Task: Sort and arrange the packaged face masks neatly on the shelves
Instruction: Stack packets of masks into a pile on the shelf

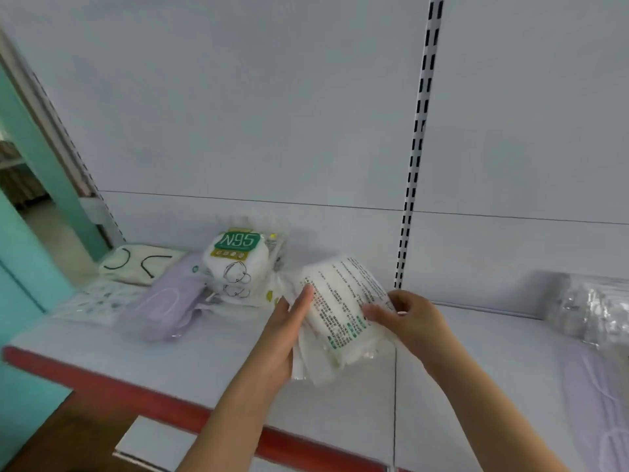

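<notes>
A pale grey back panel (272, 114) carries a slotted white upright (420, 131); teal wall (30, 253) at left.

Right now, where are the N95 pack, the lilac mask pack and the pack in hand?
N95 pack (238, 257): head view, on its white front.
Lilac mask pack (170, 298): head view, on its middle.
Held pack (340, 301): head view, on its printed back.
</notes>
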{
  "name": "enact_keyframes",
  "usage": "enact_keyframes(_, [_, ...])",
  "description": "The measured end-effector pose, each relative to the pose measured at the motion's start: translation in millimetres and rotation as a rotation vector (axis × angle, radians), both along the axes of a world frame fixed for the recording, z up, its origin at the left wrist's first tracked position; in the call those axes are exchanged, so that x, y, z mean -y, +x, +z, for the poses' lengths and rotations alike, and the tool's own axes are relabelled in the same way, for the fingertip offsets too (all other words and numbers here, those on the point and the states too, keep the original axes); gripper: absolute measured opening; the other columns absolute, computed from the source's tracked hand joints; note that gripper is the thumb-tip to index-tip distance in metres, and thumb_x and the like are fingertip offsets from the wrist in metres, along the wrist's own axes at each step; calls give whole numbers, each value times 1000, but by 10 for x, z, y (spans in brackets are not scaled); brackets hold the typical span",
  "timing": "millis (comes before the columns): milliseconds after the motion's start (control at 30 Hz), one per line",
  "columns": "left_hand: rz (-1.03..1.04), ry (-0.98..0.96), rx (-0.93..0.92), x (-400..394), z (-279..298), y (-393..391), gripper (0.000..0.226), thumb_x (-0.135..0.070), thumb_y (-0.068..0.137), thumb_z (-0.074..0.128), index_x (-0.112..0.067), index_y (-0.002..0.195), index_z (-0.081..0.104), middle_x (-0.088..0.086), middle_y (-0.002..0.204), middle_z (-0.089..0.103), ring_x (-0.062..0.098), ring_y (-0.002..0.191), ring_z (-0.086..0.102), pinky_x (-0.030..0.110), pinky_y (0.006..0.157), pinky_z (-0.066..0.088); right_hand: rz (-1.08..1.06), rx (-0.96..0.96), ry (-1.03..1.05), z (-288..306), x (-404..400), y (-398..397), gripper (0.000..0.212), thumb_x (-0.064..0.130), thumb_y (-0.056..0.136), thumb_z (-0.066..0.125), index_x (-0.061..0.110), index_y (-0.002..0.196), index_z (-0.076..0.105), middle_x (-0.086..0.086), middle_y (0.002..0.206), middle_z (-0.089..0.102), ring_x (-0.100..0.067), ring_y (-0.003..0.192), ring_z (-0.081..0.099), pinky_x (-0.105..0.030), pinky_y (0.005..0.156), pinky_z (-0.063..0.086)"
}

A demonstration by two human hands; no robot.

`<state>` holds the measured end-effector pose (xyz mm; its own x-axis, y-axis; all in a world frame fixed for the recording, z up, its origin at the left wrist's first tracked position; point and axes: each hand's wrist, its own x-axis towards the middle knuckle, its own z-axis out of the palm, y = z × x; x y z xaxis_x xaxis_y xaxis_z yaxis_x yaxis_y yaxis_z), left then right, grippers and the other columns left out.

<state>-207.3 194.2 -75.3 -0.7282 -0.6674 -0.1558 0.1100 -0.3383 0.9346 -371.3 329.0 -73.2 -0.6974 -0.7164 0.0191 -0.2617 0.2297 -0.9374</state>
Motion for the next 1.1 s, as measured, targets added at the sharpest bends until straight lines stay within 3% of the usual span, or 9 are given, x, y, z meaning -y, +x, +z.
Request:
enact_keyframes(100, [20,89,-99,117,-100,173,49,-43,102,54,-22,146,51,5,139,64,25,129,61,50,109,47,-80,117,-126,22,351,66,27,36,78,83,20,93,68,1,89,74,-21,85,71,-42,78,59])
enact_keyframes(167, [157,94,-45,176,-142,248,32,-14,103,55,-6,134,62,13,124,72,28,113,70,41,89,59,-149,20,-196,123,492,115,27,33,80,81,22,96,62,5,91,70,-22,89,68,-36,74,54])
enact_keyframes(300, [424,137,135,298,-249,196,27,14,90,54,6,112,67,26,104,72,27,79,71,27,54,58,-276,-469,-333,283,485,283,31,14,81,77,24,103,56,16,95,65,-13,86,61,-15,69,43])
enact_keyframes(433, [515,209,108,248,-235,-118,22,10,88,57,9,109,65,27,108,70,33,86,73,30,60,62,-16,-1040,-50,-73,595,326,52,19,72,83,19,120,62,-1,134,60,-28,132,46,-49,106,40])
enact_keyframes(533, [361,14,317,211,-204,-34,19,-19,90,65,0,93,66,21,88,72,29,67,71,35,60,61,227,-703,291,-262,605,285,66,62,81,67,42,139,45,3,165,14,-28,153,10,-50,122,18])
enact_keyframes(633, [217,-106,506,303,-124,229,27,-30,99,63,-4,93,61,19,78,71,29,56,72,36,53,61,224,-491,355,-272,616,230,85,66,80,65,42,152,26,4,167,-6,-26,151,19,-40,116,28])
enact_keyframes(867, [-4,-398,808,326,136,255,28,-21,103,51,2,96,66,19,72,74,25,54,73,33,53,61,402,-456,342,-91,681,268,89,66,86,59,36,158,16,6,167,-8,-19,154,10,-38,123,19])
enact_keyframes(967, [-255,-530,894,-16,397,69,39,-26,106,45,1,90,67,15,63,74,21,48,69,24,47,50,146,-473,280,101,272,56,79,65,91,50,33,157,21,1,168,5,-20,153,13,-45,121,23])
enact_keyframes(1100, [-471,-606,540,-759,471,-560,29,-18,104,50,-6,91,72,10,72,76,20,60,72,28,53,54,-362,-477,281,198,-852,-373,55,48,95,59,19,141,50,-4,142,52,-23,128,51,-38,102,45])
